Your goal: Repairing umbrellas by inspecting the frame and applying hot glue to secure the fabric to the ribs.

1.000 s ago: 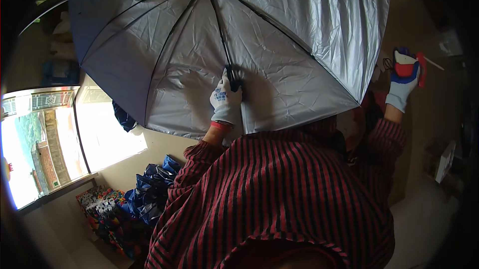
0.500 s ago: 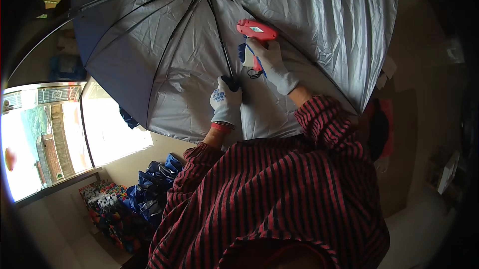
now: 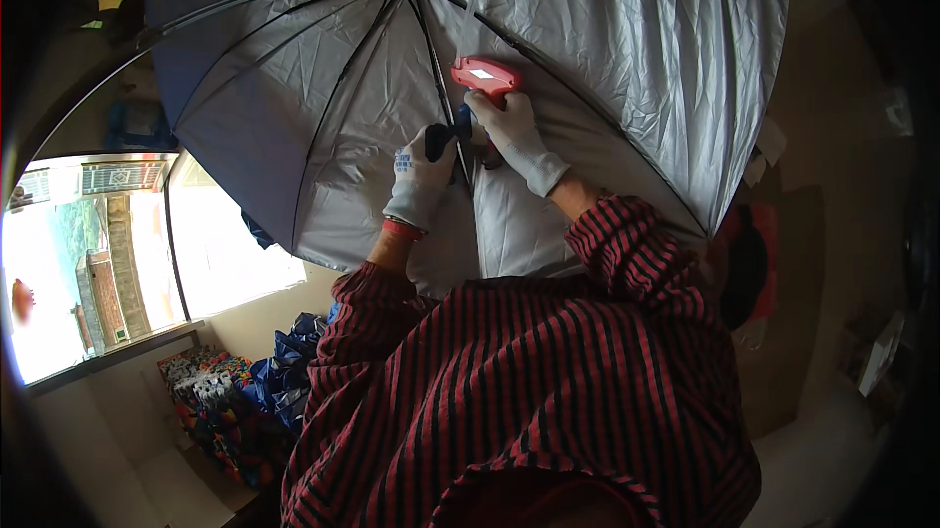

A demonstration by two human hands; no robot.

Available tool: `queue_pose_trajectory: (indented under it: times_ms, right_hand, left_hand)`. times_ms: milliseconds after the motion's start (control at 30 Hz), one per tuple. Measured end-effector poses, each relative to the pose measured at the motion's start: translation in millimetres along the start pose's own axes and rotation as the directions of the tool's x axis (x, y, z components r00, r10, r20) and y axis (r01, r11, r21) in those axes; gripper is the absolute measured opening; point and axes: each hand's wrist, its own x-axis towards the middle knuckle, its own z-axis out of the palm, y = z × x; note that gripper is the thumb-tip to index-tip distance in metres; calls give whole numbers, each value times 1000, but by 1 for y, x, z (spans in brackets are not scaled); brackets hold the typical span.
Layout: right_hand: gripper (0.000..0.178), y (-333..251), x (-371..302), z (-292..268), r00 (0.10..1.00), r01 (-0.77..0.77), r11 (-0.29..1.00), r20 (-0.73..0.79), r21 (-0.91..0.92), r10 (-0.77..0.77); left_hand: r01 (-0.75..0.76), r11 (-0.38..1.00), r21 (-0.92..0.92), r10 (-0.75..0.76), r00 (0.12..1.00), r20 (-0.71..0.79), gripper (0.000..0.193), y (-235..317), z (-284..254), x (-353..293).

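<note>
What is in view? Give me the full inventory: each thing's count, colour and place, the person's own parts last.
Umbrella: 1, silver inside, open across the upper middle
Ribs: several, black, spreading from the hub
Pistol-shaped tool: 1, red, in the right hand
Window: 1, bright, far left
Package: 1, blue, upper left, dim
Patterned pile: 1, multicoloured, lower left
Crumpled bundle: 1, dark blue, beside that pile
Unclear item: 1, black and red, right
Striped top: 1, red and black, lower middle
Wristband: 1, red, left wrist
Left grip: 1, white-and-blue glove, by a rib
Right grip: 1, white-and-blue glove, around the tool
</note>
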Motion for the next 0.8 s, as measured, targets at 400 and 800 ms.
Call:
queue_pose_trajectory:
  times_ms: [400, 800]
  right_hand:
    - [30, -12, -11, 8, 996, -68, 997, 61, -19, 70]
    - [28, -17, -6, 3, 993, -24, 994, 111, -107, 36]
  left_hand:
    - [88, 985, -151, -117, 974, -194, 19, 8, 5, 55]
    - [138, 891, -433, -219, 965, -144, 15, 3, 8, 53]
